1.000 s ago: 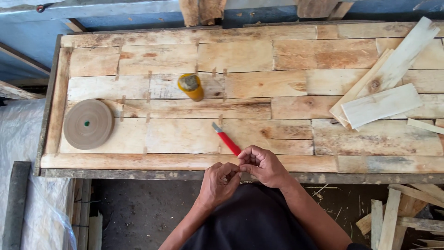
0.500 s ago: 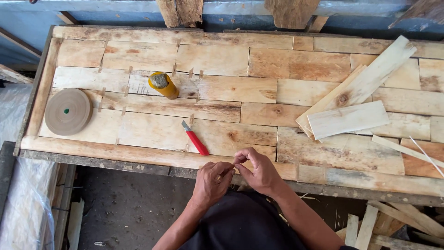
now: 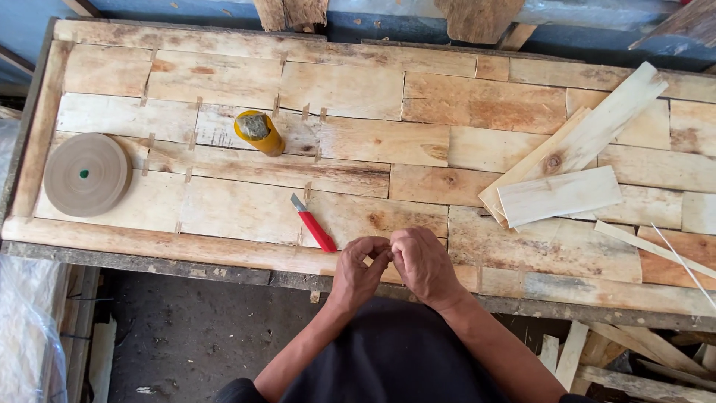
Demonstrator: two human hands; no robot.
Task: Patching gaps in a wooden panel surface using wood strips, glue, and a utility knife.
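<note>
My left hand (image 3: 358,272) and my right hand (image 3: 425,265) meet at the near edge of a panel of pale wooden boards (image 3: 358,89). Their fingertips pinch together over a small thin strip, which the fingers almost wholly hide. A red-handled utility knife (image 3: 315,227) lies on the boards just left of my left hand, its blade pointing away. Farther back on the left stands a yellow bottle (image 3: 259,133). A brown roll of tape (image 3: 87,174) lies flat near the panel's left end.
Loose wooden slats (image 3: 559,194) are stacked on the panel's right part, with a long one (image 3: 589,134) lying aslant. Short tape pieces bridge several board joints. Offcuts (image 3: 597,351) lie on the floor at lower right, and a plastic sheet (image 3: 30,336) at lower left.
My fingers have closed tighter together, and the thin strip that showed between them is now covered. The view has shifted, so the panel sits differently in frame. Nothing on the panel moved.
</note>
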